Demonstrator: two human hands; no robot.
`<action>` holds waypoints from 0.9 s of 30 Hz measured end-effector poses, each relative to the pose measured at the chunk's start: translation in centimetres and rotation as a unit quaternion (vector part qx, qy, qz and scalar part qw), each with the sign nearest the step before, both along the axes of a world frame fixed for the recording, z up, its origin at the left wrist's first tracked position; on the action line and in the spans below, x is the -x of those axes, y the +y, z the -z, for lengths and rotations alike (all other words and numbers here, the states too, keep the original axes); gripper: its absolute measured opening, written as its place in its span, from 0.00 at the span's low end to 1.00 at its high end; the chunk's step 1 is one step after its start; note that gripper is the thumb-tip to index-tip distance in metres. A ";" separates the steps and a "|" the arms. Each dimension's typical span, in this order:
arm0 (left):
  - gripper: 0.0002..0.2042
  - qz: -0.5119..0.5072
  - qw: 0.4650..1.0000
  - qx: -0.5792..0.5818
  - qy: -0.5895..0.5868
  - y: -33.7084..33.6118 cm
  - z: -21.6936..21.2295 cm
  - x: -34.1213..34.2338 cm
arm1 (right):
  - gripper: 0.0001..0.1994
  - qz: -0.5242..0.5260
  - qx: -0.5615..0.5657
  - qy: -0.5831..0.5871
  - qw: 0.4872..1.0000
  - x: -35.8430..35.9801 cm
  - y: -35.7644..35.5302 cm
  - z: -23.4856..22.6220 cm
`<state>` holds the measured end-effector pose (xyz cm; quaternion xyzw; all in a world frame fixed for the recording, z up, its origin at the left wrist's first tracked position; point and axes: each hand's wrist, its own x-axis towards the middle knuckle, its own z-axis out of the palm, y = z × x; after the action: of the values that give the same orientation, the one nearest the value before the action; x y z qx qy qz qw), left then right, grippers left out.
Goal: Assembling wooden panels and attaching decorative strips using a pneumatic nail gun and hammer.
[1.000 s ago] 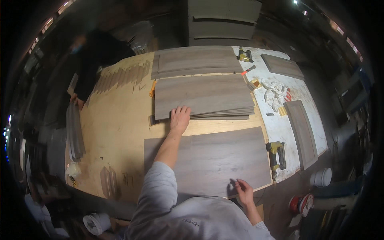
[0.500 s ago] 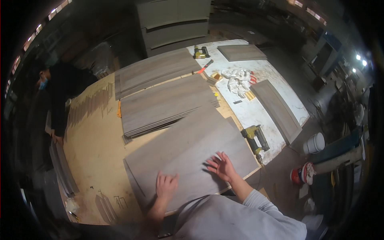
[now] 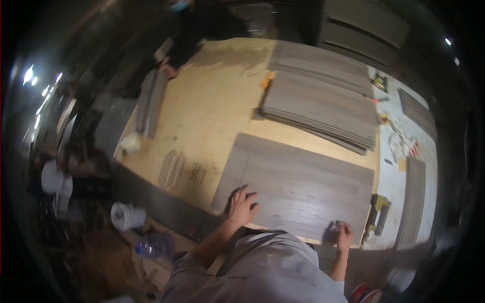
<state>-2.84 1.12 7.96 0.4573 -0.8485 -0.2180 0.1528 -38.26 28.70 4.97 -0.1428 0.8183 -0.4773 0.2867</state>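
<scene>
A flat grey-brown wood panel (image 3: pixel 298 184) lies along the near edge of the table, in front of my body. My left hand (image 3: pixel 243 206) is over the panel's near left part, fingers apart, with nothing in it. Over the near right part is my right hand (image 3: pixel 345 233), fingers loosely bent and somewhat blurred; no held thing can be made out. A shadow shows on the panel beside it. To the right of the panel lies a yellow-and-black nail gun (image 3: pixel 378 212).
Behind the panel is a stack of similar panels (image 3: pixel 318 108). Thin wood strips (image 3: pixel 173 168) lie on the yellowish tabletop (image 3: pixel 207 118). At far left, a co-worker's hand (image 3: pixel 169 69) is near long grey strips (image 3: pixel 151 103). Another nail gun (image 3: pixel 380 82) and a crumpled white bag (image 3: pixel 400 144) are at right.
The view has swung to the left. My hands are farther apart: the left at the panel's left side, the right nearer its right end. The right hand's fingers were more spread before.
</scene>
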 end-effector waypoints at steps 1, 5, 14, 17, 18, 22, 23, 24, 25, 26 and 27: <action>0.21 -0.026 1.000 0.002 -0.004 -0.1 0.8 -1.5 | 0.14 0.046 0.019 0.054 0.997 0.2 -0.9 0.2; 0.27 -0.212 0.975 -0.057 -0.039 1.2 1.9 -4.3 | 0.22 -0.075 -0.120 0.295 0.945 1.6 -4.3 0.8; 0.27 -0.223 0.975 -0.005 0.019 3.2 5.6 -3.7 | 0.22 -0.182 -0.008 0.295 0.938 -3.4 -11.0 -3.1; 0.28 -0.215 0.977 0.000 -0.015 3.5 5.7 -2.4 | 0.22 -0.147 -0.015 0.268 0.952 -4.7 -8.8 -5.1; 0.28 -0.158 0.984 0.085 -0.005 3.9 5.3 -1.3 | 0.22 -0.110 -0.023 0.266 0.957 -4.9 -7.2 -5.3; 0.25 0.013 0.993 0.114 0.003 4.6 3.5 4.6 | 0.20 0.008 -0.035 0.253 0.967 -5.6 0.7 -4.1; 0.25 0.027 0.993 0.116 0.005 5.2 2.7 6.7 | 0.19 0.031 -0.041 0.254 0.966 -5.6 2.5 -4.2; 0.24 0.058 0.996 0.070 0.023 5.7 1.8 9.1 | 0.19 0.044 -0.041 0.255 0.965 -5.3 4.1 -4.3; 0.22 0.088 0.995 0.023 0.038 6.1 1.0 11.1 | 0.19 0.066 -0.051 0.258 0.963 -5.3 5.4 -4.8; 0.22 0.096 0.994 0.028 0.037 6.5 0.7 12.8 | 0.18 0.086 -0.060 0.260 0.960 -5.2 6.6 -5.2; 0.21 0.146 0.986 0.039 0.077 6.8 0.7 14.5 | 0.18 0.095 -0.056 0.258 0.960 -4.8 7.6 -5.6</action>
<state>-17.35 7.96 7.30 0.3043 -0.8997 -0.2390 0.2018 -33.46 36.29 10.59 -0.1664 0.8999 -0.4022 0.0263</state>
